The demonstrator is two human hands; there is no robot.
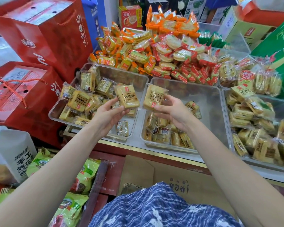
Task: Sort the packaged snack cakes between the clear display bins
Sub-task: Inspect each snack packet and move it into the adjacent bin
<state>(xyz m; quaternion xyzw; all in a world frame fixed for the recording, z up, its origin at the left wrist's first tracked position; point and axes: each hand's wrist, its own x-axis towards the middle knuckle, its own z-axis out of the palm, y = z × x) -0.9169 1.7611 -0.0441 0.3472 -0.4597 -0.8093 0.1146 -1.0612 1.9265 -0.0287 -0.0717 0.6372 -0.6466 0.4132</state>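
Note:
My left hand (pixel 111 112) grips a yellow packaged snack cake (pixel 127 96) above the right side of the left clear bin (pixel 55 110). My right hand (pixel 171 110) holds a second yellow snack cake (pixel 154 99) over the left end of the middle clear bin (pixel 208 95). The left bin holds several yellow packs, mostly at its left. Several packs lie along the front of the middle bin, and its back is bare. The right clear bin (pixel 269 166) is heaped with the same yellow packs.
Behind the bins lie piles of orange-wrapped snacks (pixel 121 46) and red-wrapped round crackers (pixel 175 53). Red gift boxes (pixel 44 33) stand at the left. A cardboard box (pixel 154 171) and green snack bags (pixel 85 176) sit below the counter edge.

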